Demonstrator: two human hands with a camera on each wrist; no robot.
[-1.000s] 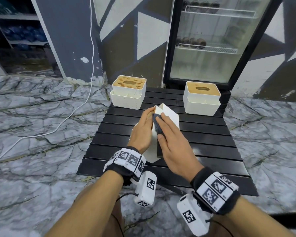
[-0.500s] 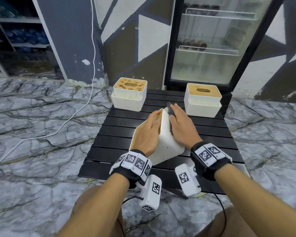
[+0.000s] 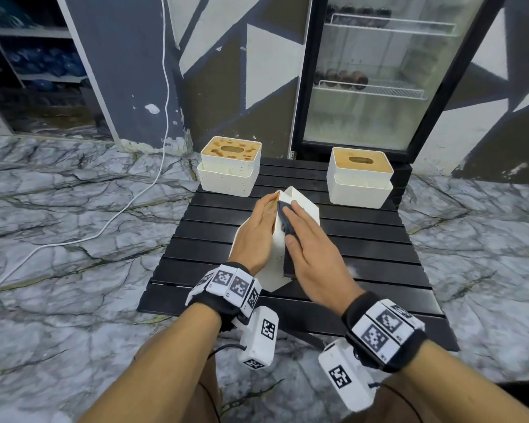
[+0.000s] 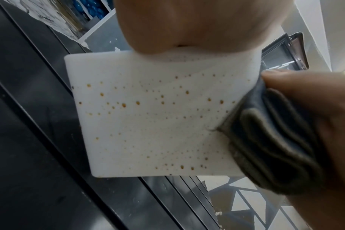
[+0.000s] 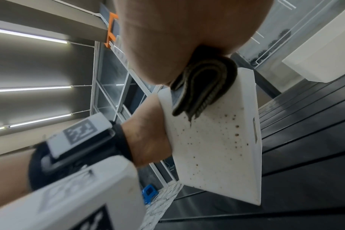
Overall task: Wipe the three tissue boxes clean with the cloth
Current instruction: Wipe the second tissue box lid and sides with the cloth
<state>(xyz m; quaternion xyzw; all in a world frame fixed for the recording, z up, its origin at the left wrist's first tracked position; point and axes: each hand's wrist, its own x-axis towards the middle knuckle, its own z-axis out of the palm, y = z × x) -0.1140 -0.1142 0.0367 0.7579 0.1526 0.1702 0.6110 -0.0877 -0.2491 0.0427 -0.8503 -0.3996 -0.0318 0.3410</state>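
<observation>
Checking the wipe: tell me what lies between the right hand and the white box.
A folded dark cloth, pressed by the right hand against the white box; clearest in the right wrist view.

Over the black counter (image 3: 379, 254), the left hand (image 3: 254, 236) grips a tilted white box (image 3: 306, 206) while the right hand (image 3: 315, 254) presses a dark cloth (image 3: 284, 219) against it.

Behind your left grip (image 3: 254, 236) you wear a black left strap (image 3: 226, 285) faced with white tiles, each printed with a black square code. A white, box-shaped left camera unit (image 3: 258, 337) hangs under it, coded on two faces, and a thin black cable (image 3: 226, 348) runs from it. Behind your right grip (image 3: 315, 254) sit a matching right strap (image 3: 385, 331) and right camera unit (image 3: 345, 377). Brown cloth (image 3: 209, 392) covers your legs.
</observation>
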